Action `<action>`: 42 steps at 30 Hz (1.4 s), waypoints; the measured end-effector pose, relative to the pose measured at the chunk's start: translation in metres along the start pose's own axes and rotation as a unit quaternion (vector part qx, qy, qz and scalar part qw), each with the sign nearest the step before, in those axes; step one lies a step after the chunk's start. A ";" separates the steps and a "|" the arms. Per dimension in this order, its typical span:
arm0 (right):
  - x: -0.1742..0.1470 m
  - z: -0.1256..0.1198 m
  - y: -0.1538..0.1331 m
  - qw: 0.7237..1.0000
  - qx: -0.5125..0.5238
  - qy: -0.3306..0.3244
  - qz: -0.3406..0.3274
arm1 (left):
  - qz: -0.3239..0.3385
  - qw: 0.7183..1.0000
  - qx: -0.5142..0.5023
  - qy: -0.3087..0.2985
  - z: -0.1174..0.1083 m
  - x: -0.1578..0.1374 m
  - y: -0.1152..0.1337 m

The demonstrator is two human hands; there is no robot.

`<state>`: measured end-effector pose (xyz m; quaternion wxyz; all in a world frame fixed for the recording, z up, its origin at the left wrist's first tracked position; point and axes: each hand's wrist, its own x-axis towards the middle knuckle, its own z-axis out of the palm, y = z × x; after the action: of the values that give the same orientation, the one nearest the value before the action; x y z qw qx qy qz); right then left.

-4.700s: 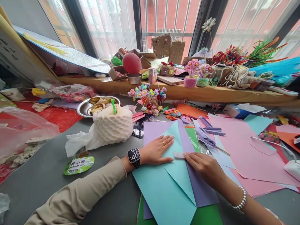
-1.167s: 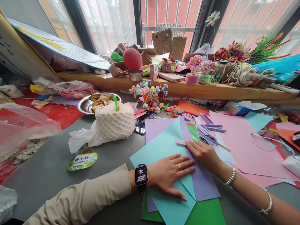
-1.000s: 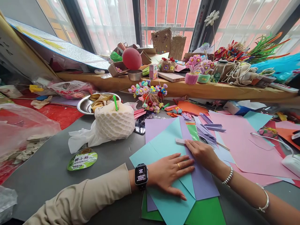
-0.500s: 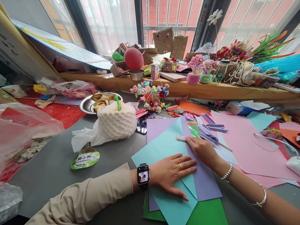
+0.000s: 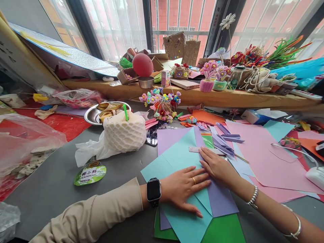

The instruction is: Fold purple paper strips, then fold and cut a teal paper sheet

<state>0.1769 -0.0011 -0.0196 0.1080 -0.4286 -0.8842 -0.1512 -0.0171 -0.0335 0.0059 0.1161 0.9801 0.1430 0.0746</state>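
My left hand (image 5: 186, 190) lies flat with spread fingers on a folded light-blue sheet of paper (image 5: 174, 155). Stretched out, the fingers of my right hand (image 5: 215, 165) rest along the sheet's right folded edge, their tips at a pale flat strip like a ruler (image 5: 194, 149). That strip lies crosswise over the blue paper and is partly covered by my right hand. Under the blue sheet are a purple sheet (image 5: 224, 200) and a green sheet (image 5: 227, 227).
Purple paper strips (image 5: 224, 145) and a large pink sheet (image 5: 253, 152) lie to the right. At left stand a net-wrapped coconut (image 5: 124, 131) with a green straw and a metal plate (image 5: 88, 116). Behind are crocheted flowers (image 5: 162, 101) and a cluttered wooden ledge (image 5: 106, 88).
My right hand has slid slightly down along the fold and flattened; more of the pale strip shows to its right. My left hand stays on the paper. The watch screen went dark.
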 end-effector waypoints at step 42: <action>0.036 0.016 -0.004 0.992 -0.007 -0.038 0.119 | 0.001 1.000 -0.008 -0.007 -0.002 0.000 0.000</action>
<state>0.1505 0.0283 -0.0232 0.0890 -0.5372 -0.8291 -0.1270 -0.0170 -0.0329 0.0077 0.1247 0.9797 0.1409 0.0686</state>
